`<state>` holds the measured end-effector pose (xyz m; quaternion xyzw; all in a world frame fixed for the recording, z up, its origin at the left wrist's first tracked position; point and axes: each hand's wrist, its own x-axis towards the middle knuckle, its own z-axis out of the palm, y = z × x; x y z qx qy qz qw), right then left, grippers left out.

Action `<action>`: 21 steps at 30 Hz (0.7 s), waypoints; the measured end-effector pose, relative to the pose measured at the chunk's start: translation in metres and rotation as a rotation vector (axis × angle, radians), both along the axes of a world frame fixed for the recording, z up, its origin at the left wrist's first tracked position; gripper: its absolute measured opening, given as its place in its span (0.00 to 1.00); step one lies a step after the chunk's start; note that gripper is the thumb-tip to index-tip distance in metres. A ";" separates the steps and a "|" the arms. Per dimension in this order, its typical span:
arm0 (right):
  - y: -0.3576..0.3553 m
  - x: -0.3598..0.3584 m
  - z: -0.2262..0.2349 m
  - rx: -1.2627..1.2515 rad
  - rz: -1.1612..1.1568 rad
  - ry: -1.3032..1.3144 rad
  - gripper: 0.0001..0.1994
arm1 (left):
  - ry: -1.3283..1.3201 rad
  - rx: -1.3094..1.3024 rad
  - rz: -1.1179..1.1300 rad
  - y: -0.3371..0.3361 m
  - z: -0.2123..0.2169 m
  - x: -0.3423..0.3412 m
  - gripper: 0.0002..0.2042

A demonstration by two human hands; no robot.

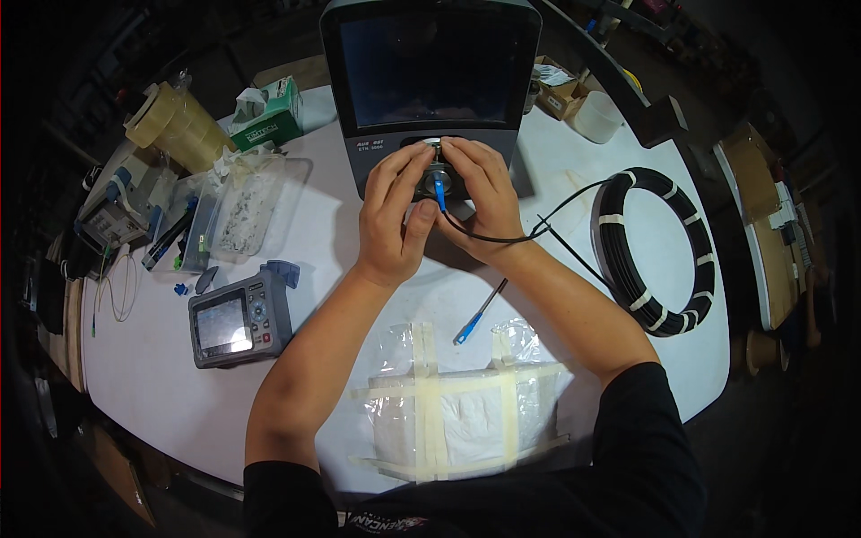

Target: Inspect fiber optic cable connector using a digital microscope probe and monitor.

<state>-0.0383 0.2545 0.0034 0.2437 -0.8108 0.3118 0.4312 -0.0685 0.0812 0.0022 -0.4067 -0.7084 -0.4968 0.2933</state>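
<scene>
I hold both hands at the round port on the near face of the dark-screened unit, which stands at the far middle of the white surface. My left hand is curled beside the port on its left, fingers touching the ring around it; whether this grip is clenched on anything I cannot tell. My right hand pinches the blue connector at the port, and its black lead runs off to the right toward the cable coil. To seat the connector well, I judge that I should keep it square to the port, line up its key by feel, press straight in without twisting, and let the left hand steady the ring. The lead should hang in a loose curve, never kinked at the boot. A second blue connector lies loose on the surface, nearer to me. Hidden items: my fingers cover most of the port, so I cannot see whether the connector is fully home or only at the mouth. The screen is dark and shows nothing. The top of the unit is cut off at the far edge. The contents of the taped bag nearest me are unclear.
</scene>
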 end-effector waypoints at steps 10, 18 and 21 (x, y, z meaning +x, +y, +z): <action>0.000 0.001 0.003 -0.003 0.011 0.028 0.37 | -0.012 0.007 -0.007 0.001 0.000 0.000 0.29; -0.003 0.001 0.000 -0.011 0.028 0.029 0.38 | -0.011 -0.026 0.007 -0.002 -0.001 0.000 0.29; 0.002 0.003 0.002 0.000 0.020 0.021 0.38 | -0.016 -0.015 -0.007 0.002 0.000 0.000 0.29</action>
